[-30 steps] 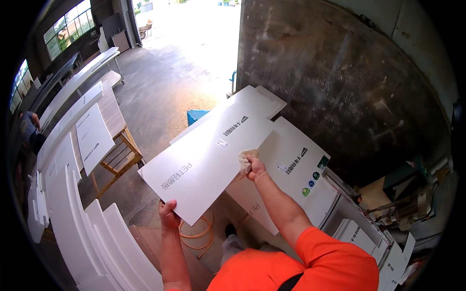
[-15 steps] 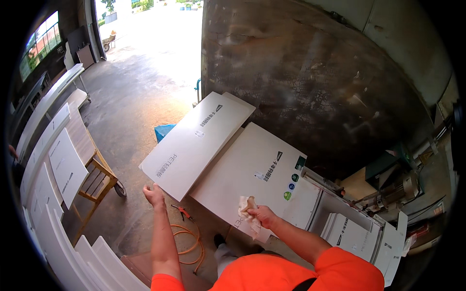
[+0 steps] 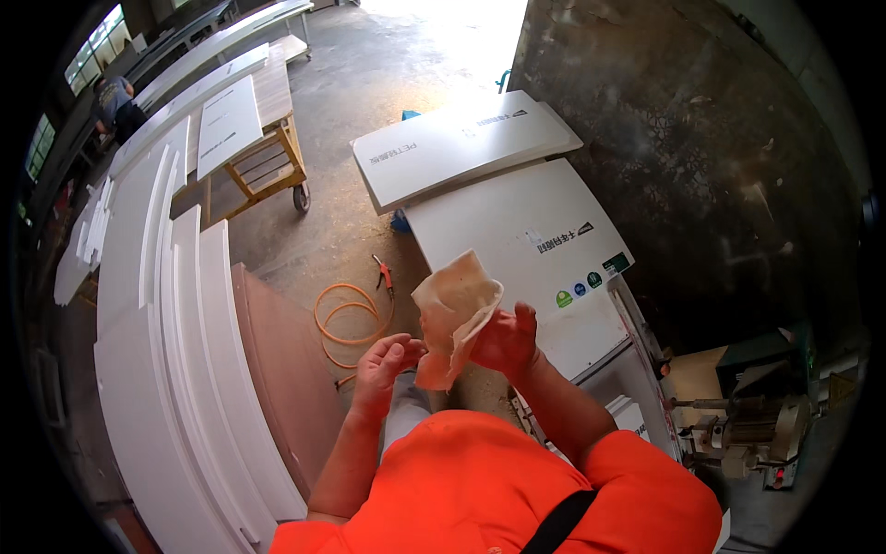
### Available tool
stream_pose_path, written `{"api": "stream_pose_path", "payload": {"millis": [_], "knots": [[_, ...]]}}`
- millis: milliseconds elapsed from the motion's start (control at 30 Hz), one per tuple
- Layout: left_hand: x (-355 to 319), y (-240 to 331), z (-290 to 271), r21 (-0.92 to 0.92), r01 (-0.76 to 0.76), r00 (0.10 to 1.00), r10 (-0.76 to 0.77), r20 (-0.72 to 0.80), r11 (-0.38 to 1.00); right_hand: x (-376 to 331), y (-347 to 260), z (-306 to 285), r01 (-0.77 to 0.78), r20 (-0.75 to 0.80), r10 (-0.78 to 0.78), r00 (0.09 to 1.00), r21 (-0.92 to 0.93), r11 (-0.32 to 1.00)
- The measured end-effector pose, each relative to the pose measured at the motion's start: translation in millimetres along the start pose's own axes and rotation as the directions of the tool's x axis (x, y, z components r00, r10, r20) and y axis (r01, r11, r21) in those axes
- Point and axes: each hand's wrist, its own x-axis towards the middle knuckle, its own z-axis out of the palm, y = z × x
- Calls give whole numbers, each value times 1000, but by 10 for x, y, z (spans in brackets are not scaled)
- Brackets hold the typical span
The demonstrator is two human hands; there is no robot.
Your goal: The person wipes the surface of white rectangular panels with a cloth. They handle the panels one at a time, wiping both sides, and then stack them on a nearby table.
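A crumpled beige cloth (image 3: 454,309) is unfolded in front of my body. My right hand (image 3: 508,342) holds it by its right edge, with some fingers hidden behind the fabric. Beside its lower left edge is my left hand (image 3: 380,371), its fingers loosely bent and apart, with nothing visible in them. Whether those fingertips touch the cloth I cannot tell. Beyond the hands lies a large white panel (image 3: 489,217) with round stickers. A smaller white panel (image 3: 443,152) rests at its far side, tilted and overlapping it.
Long white boards (image 3: 129,369) are stacked on my left, beside a brown board (image 3: 277,360). An orange hose (image 3: 346,342) with a red air gun (image 3: 383,275) lies on the floor. A wheeled wooden cart (image 3: 277,171) stands farther off, a motor (image 3: 766,427) at right. Another person (image 3: 118,106) bends at far left.
My left hand has left the smaller panel's near corner and come to the cloth. My right hand has brought the cloth in front of me, more spread out. The view has shifted left.
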Motion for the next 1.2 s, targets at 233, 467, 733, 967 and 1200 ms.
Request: {"api": "stream_pose_path", "payload": {"millis": [233, 467, 733, 967, 1200], "knots": [[-1767, 75, 522, -22, -353, 934, 351, -65, 935, -135, 995, 763, -288, -302, 234, 924, -149, 946], [-3458, -222, 452, 204, -268, 763, 337, -552, 941, -745, 1983, 1287, -649, -326, 561, 761, -380, 659], [-5764, -1365, 360, 226, -415, 430, 409, -805, 881, -1863, 3594, 1993, -692, -446, 642, 623, -697, 188], [-7834, -2433, 625, 483, -187, 51, 500, -865, 855, -3311, 5414, 2306, -357, -267, 865, 424, -927, -111], [-9011, -3153, 980, 161, -738, -86, 146, -986, 656, -4511, 6841, 2790, -330, -154, 987, -42, -930, -160]]}}
